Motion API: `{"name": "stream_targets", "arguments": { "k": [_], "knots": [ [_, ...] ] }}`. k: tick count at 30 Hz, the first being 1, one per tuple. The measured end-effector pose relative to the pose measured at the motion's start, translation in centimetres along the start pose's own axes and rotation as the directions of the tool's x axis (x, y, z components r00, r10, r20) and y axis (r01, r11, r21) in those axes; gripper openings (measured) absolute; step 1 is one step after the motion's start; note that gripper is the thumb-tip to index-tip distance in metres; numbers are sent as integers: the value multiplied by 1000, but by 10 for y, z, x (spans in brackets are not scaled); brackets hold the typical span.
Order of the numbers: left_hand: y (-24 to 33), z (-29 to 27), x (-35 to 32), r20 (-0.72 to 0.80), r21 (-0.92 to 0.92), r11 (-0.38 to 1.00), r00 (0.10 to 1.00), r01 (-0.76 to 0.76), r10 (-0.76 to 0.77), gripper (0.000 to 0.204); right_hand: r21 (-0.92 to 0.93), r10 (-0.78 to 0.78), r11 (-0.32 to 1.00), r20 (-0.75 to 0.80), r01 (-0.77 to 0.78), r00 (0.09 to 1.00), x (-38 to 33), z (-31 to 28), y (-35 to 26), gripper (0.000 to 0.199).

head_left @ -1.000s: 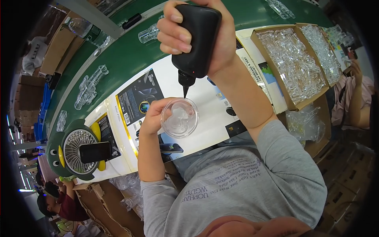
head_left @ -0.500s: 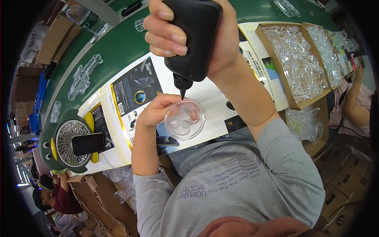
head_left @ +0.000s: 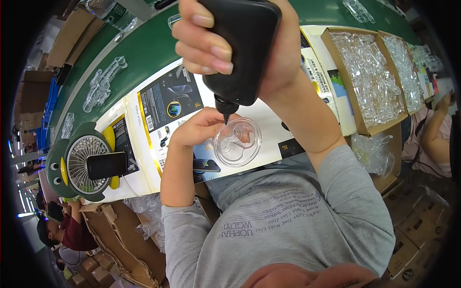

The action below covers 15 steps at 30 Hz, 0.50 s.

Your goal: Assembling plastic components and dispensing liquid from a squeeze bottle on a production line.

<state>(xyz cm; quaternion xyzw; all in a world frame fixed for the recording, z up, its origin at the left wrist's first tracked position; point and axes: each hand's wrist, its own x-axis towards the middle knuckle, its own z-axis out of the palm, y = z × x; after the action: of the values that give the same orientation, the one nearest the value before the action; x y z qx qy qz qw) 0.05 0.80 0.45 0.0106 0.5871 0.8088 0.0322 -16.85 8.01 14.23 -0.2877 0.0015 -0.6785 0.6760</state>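
Tipped nozzle-down, a black squeeze bottle (head_left: 242,53) is wrapped in the fingers of my right hand (head_left: 204,41). Its narrow black tip reaches the upper left rim of a round clear plastic piece (head_left: 236,152); whether it touches cannot be made out. My left hand (head_left: 199,127) grips that clear piece at its left and far side, with fingers showing through it. Raised curved shapes stand inside the round rim. Under both hands lies a flattened printed cardboard sheet (head_left: 269,139).
A penguin-shaped fan (head_left: 79,163) with a phone (head_left: 106,164) against it stands at the left. Clear plastic parts (head_left: 103,84) lie on the green table (head_left: 144,53). To the right, cardboard boxes (head_left: 362,132) hold many clear parts. Other people (head_left: 434,139) sit at both sides.
The clear round piece and my left hand have shifted slightly right. The bottle in my right hand has also moved a little right and down, its tip staying at the piece's rim.
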Motion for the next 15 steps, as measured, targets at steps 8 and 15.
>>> {"name": "stream_targets", "arguments": {
  "k": [8,15],
  "knots": [
    [19,-8,-9,71,1,995,993,-97,96,40,-168,-77,980,201,112,976,16,-11,-4,36],
    [11,-20,-5,-149,-108,965,963,-240,223,39,-688,-401,564,255,456,880,-1,-6,-21,42]
  ]
}}
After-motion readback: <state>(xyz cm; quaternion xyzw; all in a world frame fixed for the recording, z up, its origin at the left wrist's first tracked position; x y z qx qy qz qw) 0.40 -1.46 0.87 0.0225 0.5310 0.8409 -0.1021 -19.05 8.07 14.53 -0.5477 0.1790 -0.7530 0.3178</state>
